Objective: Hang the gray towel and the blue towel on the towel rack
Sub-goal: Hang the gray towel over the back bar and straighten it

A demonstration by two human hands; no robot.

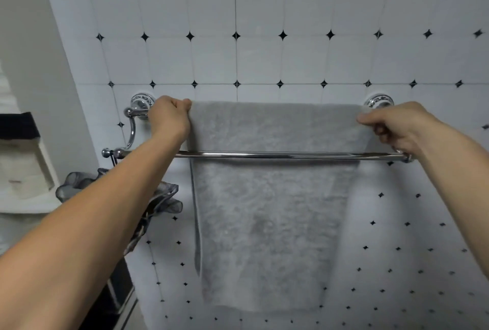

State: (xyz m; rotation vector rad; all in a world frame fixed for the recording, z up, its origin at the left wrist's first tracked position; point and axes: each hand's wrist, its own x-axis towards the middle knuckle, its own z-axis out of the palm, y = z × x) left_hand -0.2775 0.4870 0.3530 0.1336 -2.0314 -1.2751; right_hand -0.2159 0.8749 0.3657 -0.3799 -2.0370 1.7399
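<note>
Gray towel drapes the far bar of the towel rack; our left hand and right hand each pinch a top corner, probably squaring it. Next we fetch the blue towel, unseen here.

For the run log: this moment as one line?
gray towel: draped on towel rack rear bar | left hand: grips top-left edge | right hand: pinches top-right edge | blue towel: unseen
</note>
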